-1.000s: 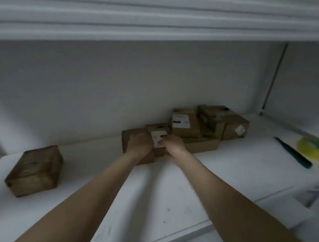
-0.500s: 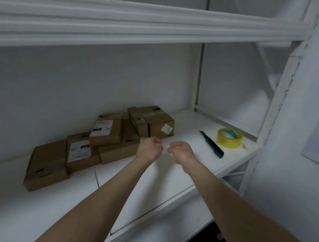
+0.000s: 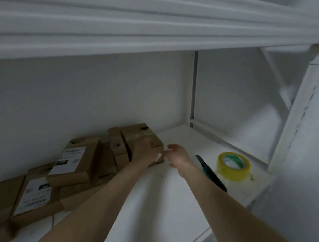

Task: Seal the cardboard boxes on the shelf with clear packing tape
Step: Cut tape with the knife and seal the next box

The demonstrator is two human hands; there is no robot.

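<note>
Several brown cardboard boxes lie in a loose pile on the white shelf (image 3: 169, 199). My left hand (image 3: 144, 152) grips the near face of the rightmost cardboard box (image 3: 140, 133), its fingers curled over the top edge. My right hand (image 3: 177, 155) hovers just right of that box's near corner, fingers relaxed and holding nothing. A roll of tape with a yellowish tint (image 3: 233, 165) lies flat at the right end of the shelf, apart from both hands. Two flatter boxes with white labels (image 3: 74, 161) (image 3: 32, 194) lie further left.
A green-handled utility knife (image 3: 211, 172) lies between my right forearm and the tape roll. The shelf above (image 3: 142, 38) overhangs low. A white upright post (image 3: 299, 117) closes the right end. The shelf's front edge runs under my forearms.
Both hands have moved forward and right from the open shelf to the rightmost box. My left hand has taken hold of it. The view has swung right and closer.
</note>
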